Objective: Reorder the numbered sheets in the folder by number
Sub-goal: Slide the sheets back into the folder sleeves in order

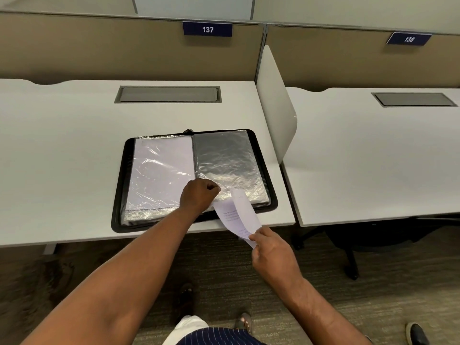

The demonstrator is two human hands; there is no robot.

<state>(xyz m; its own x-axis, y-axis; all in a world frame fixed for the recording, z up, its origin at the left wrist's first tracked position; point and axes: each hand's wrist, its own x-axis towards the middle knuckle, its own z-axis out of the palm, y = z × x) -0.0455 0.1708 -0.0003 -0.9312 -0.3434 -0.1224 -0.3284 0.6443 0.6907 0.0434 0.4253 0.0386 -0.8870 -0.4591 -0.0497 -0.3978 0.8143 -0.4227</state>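
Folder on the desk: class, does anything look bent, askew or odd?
The loose sheet is curled in the right hand, past the desk edge. In the folder, the right sleeve looks empty and crinkled; the left hand pinches it.

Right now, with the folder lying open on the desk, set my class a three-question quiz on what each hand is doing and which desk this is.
1. True or false: the right hand holds a curled, printed sheet.
2. Multiple choice: the left hand pinches (A) the right-hand sleeve of the folder, (B) a pen, (C) a stapler.
3. Fill in: the blue sign behind the folder reads ___.

Key: 1 true; 2 A; 3 137.
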